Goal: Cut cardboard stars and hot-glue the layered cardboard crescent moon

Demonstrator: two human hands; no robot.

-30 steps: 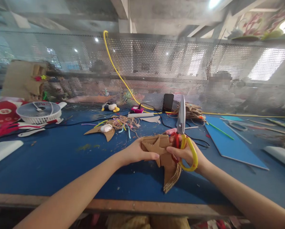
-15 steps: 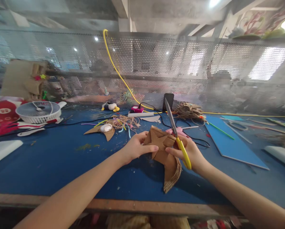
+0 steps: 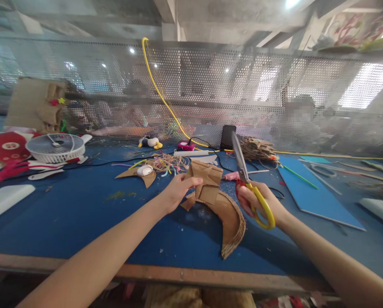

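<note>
Left grip [image 3: 178, 191] pinches the cardboard piece [image 3: 231, 216] near the tabletop's front edge, left of centre, thumb pressed on its folded upper block; the right grip [image 3: 258, 201] closes round the red and yellow handles of the scissors [image 3: 242, 164]. From the block, the cardboard piece's long axis bows right, then bends down, its tapered end pointing back toward the person; whether that tip touches the surface, I cannot tell. The scissors slant up and slightly left, blades together, points facing away, apart from the cardboard. Beneath spreads the blue tabletop [image 3: 82, 231], a blue board [image 3: 319, 192] lying at right. Farther back are a tangle of cords [image 3: 175, 162], a bundle of brown strips [image 3: 257, 149] and an upright black phone [image 3: 228, 137]. Behind them stands a perforated metal screen [image 3: 198, 77], under a grey ceiling [image 3: 207, 21].
</note>
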